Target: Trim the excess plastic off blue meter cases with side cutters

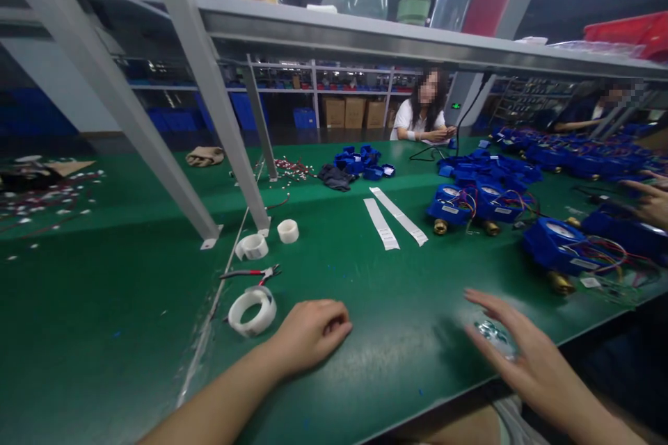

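Observation:
My left hand rests on the green bench with its fingers loosely curled into a fist, and nothing shows in it. Close to its left lies a roll of clear tape. On the right, my right hand is held with thumb and fingers apart near the bench's front edge. Between thumb and fingers shows a small shiny, clear-and-green thing; whether it touches the palm or lies below I cannot tell. Beyond that hand stands a blue meter with a brass fitting and loose wires.
Red-handled cutters and smaller tape rolls lie left. Two white label strips lie mid-bench. More blue meters and blue parts stand behind. Metal posts carry a shelf. A co-worker sits opposite; another person's hand is far right.

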`<state>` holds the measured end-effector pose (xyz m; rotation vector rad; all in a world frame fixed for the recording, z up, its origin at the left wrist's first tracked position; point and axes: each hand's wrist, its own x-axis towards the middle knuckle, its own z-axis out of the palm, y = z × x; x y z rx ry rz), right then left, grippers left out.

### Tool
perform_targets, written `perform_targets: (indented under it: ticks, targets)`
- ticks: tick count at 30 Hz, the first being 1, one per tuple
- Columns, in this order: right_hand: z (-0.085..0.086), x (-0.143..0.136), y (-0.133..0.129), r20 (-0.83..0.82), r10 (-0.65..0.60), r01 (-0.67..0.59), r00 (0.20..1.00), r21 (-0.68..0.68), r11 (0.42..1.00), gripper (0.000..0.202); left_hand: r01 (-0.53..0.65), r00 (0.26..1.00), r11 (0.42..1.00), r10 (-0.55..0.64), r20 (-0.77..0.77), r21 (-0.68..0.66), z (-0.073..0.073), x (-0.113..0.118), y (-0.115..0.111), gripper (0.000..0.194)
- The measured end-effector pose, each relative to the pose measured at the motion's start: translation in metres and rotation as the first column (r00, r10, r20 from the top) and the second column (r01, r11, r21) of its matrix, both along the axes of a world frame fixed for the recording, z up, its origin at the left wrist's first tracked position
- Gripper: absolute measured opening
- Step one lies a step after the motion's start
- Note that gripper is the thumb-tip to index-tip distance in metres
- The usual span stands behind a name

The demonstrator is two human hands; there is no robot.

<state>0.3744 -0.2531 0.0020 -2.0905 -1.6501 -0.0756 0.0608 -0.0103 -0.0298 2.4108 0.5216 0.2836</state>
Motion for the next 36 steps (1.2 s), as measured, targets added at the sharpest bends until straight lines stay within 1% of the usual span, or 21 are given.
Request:
perform_targets:
  ticks: [2, 3, 4, 5, 6, 7, 8, 9, 11, 14, 17, 19, 20, 21, 23, 26, 28, 30, 33, 36]
  targets:
    - [0.0, 0.007, 0.072, 0.049, 0.159, -0.154, 0.986, -0.098, 0.983, 0.059, -0.001, 1.0, 1.0, 0.001, 0.02, -0.013, 0.001, -0.002, 0.001, 0.016]
    - [-0.001, 0.013, 0.11, 0.102, 0.227, -0.213, 0.969, -0.132, 0.968, 0.062, 0.002, 0.999, 1.0, -0.002, 0.034, -0.02, 0.002, -0.003, 0.001, 0.015]
    - [-0.003, 0.019, 0.145, 0.144, 0.27, -0.243, 0.952, -0.179, 0.953, 0.066, 0.008, 0.999, 1.0, -0.007, 0.049, -0.024, 0.002, -0.004, 0.002, 0.014]
    - [-0.006, 0.024, 0.176, 0.161, 0.275, -0.233, 0.948, -0.24, 0.943, 0.069, 0.014, 0.998, 1.0, -0.012, 0.062, -0.025, 0.002, -0.005, 0.003, 0.014]
    - [-0.01, 0.029, 0.202, 0.151, 0.259, -0.204, 0.954, -0.308, 0.929, 0.07, 0.019, 0.997, 1.0, -0.017, 0.072, -0.022, 0.002, -0.006, 0.004, 0.013]
    - [-0.014, 0.033, 0.221, 0.122, 0.245, -0.182, 0.962, -0.384, 0.905, 0.071, 0.021, 0.997, 1.0, -0.019, 0.081, -0.015, 0.001, -0.007, 0.005, 0.013]
    - [-0.018, 0.034, 0.235, 0.109, 0.237, -0.171, 0.965, -0.423, 0.89, 0.071, 0.021, 0.996, 1.0, -0.02, 0.088, -0.006, 0.0, -0.008, 0.007, 0.012]
    - [-0.022, 0.033, 0.244, 0.099, 0.235, -0.166, 0.967, -0.453, 0.876, 0.071, 0.019, 0.995, 1.0, -0.019, 0.093, 0.001, -0.001, -0.009, 0.008, 0.012]
    - [-0.028, 0.025, 0.248, 0.103, 0.248, -0.173, 0.963, -0.471, 0.865, 0.071, 0.014, 0.994, 1.0, -0.014, 0.108, 0.007, -0.003, -0.01, 0.009, 0.012]
    - [-0.032, -0.002, 0.235, 0.131, 0.289, -0.195, 0.948, -0.48, 0.856, 0.07, 0.004, 0.992, 1.0, -0.006, 0.127, 0.019, -0.005, -0.011, 0.01, 0.013]
    - [-0.031, -0.036, 0.219, 0.146, 0.397, -0.276, 0.906, -0.507, 0.817, 0.067, -0.006, 0.993, 0.997, -0.003, 0.122, 0.076, -0.005, -0.011, 0.01, 0.014]
    - [-0.029, -0.057, 0.217, 0.136, 0.483, -0.353, 0.865, -0.519, 0.778, 0.066, 0.004, 0.995, 0.991, -0.018, 0.102, 0.136, -0.004, -0.012, 0.01, 0.015]
    - [-0.029, -0.065, 0.22, 0.123, 0.515, -0.388, 0.848, -0.518, 0.763, 0.066, 0.014, 0.996, 0.987, -0.029, 0.088, 0.163, -0.003, -0.012, 0.01, 0.015]
    - [-0.029, -0.073, 0.226, 0.109, 0.536, -0.416, 0.837, -0.51, 0.753, 0.065, 0.025, 0.996, 0.982, -0.039, 0.074, 0.187, -0.002, -0.012, 0.009, 0.016]
    - [-0.031, -0.083, 0.247, 0.067, 0.543, -0.451, 0.837, -0.478, 0.754, 0.064, 0.037, 0.997, 0.977, -0.049, 0.053, 0.212, 0.0, -0.013, 0.008, 0.017]
    - [-0.037, -0.092, 0.294, -0.022, 0.513, -0.476, 0.858, -0.407, 0.779, 0.067, 0.038, 0.998, 0.982, -0.046, 0.04, 0.187, 0.002, -0.014, 0.006, 0.016]
    - [-0.04, -0.098, 0.327, -0.04, 0.5, -0.478, 0.865, -0.365, 0.799, 0.068, 0.031, 0.999, 0.986, -0.037, 0.035, 0.164, 0.002, -0.014, 0.005, 0.015]
    - [-0.041, -0.103, 0.353, -0.044, 0.503, -0.49, 0.863, -0.309, 0.815, 0.067, 0.023, 0.999, 0.99, -0.029, 0.038, 0.143, 0.001, -0.013, 0.006, 0.015]
    - [-0.041, -0.108, 0.377, -0.049, 0.511, -0.511, 0.858, -0.177, 0.841, 0.065, 0.021, 0.998, 0.995, -0.026, 0.05, 0.102, 0.0, -0.013, 0.008, 0.012]
    - [-0.041, -0.098, 0.39, -0.068, 0.478, -0.479, 0.876, -0.012, 0.877, 0.058, 0.024, 0.998, 0.998, -0.028, 0.06, 0.061, 0.001, -0.013, 0.009, 0.009]
